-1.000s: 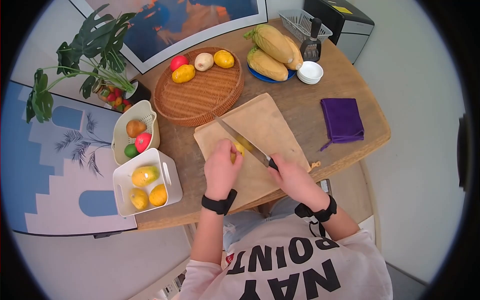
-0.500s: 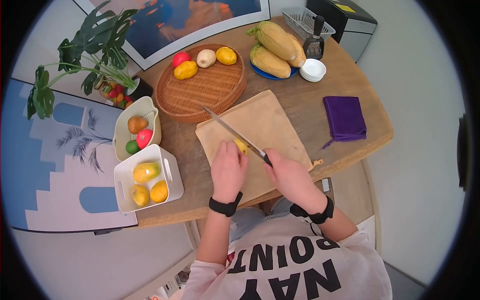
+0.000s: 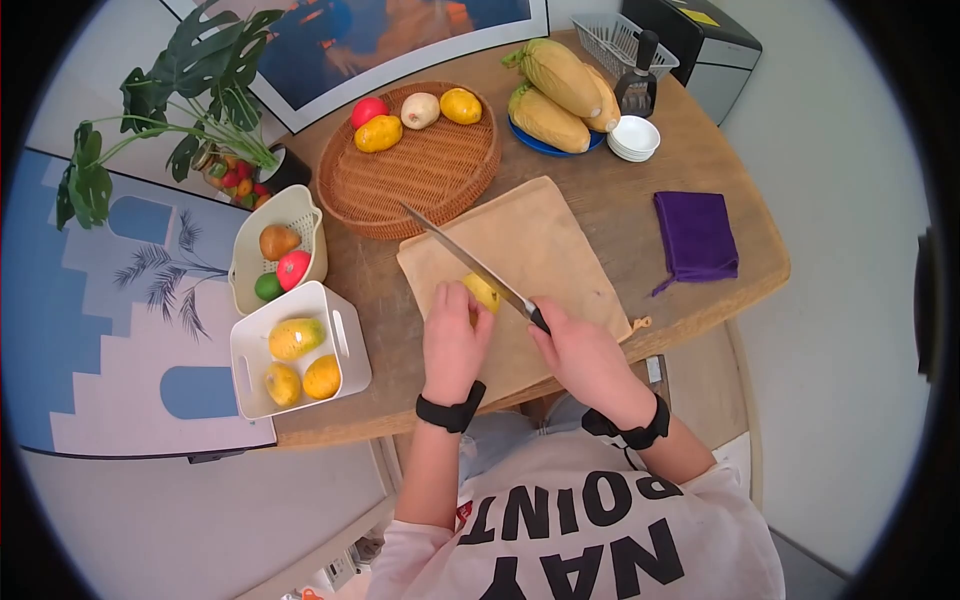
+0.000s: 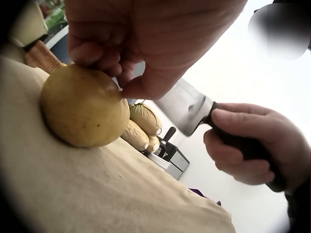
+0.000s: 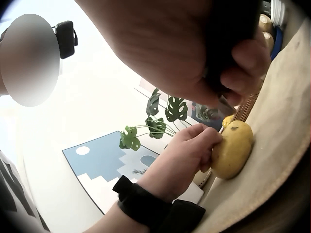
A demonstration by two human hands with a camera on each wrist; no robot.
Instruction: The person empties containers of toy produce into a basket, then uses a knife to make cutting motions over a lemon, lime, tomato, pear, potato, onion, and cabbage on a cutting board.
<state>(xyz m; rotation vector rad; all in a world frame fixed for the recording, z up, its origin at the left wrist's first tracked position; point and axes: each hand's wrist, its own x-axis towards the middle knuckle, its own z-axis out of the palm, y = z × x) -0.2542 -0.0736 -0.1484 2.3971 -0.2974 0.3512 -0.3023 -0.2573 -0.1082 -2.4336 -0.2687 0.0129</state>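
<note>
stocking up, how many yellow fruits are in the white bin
3 in the white bin: the upper fruit in the head view, with a left fruit and right fruit below it. Any underneath would be hidden.

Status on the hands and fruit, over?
Right hand grips knife. Left hand holds yellow fruit on mat. Caution: left hand looks close to blade.

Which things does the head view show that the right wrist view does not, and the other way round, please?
Only the head view shows the purple drawstring pouch and the black and grey machine. Only the right wrist view shows the person's blurred head and the white disc on the stair-pattern picture. Both show the left hand holding a yellow fruit, the right hand gripping the knife, and the monstera plant.
</note>
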